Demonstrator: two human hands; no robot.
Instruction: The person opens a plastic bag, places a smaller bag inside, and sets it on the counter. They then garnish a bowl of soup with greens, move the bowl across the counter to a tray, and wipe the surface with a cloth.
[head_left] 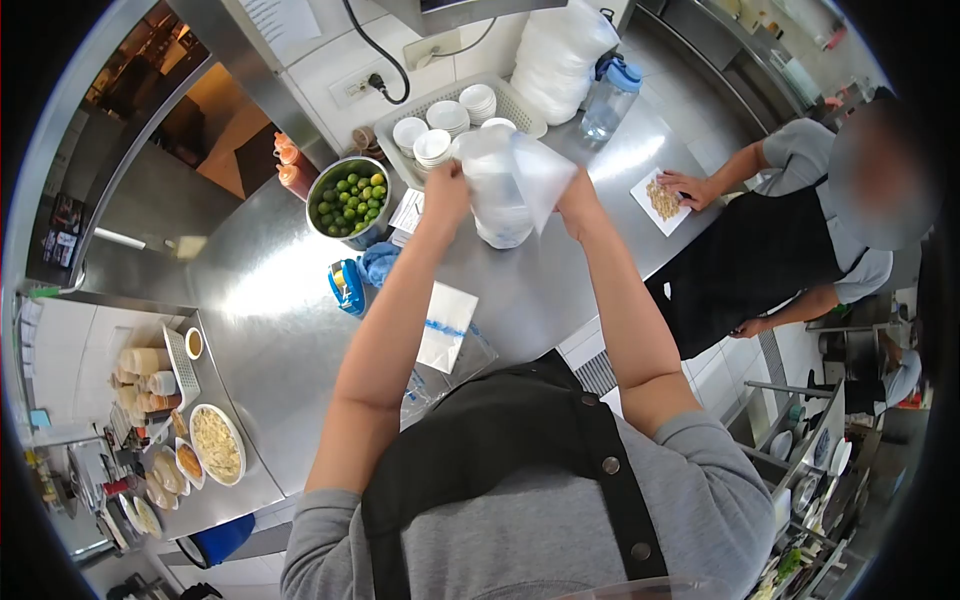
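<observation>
In the middle of the steel counter stands a pale, translucent plastic bag (497, 205) with a stack of white round items inside, their kind hard to make out. My left hand (446, 196) is closed on the bag's left upper edge. On the other side, my right hand (577, 203) pinches a white flap of the same bag, spread out to the right. Both fingertips are partly hidden by the plastic. Nearest behind the bag is a grey perforated basket (541, 122) of small white bowls (447, 116).
Left of my arms are a pot of limes (347, 203), orange bottles (292, 168), a blue tape dispenser (346, 287) and a blue cloth (379, 263). A white packet (447, 326) lies near my apron. At right, a co-worker's hand (687, 188) touches nuts on a white sheet (650, 214); a water bottle (611, 103) stands behind.
</observation>
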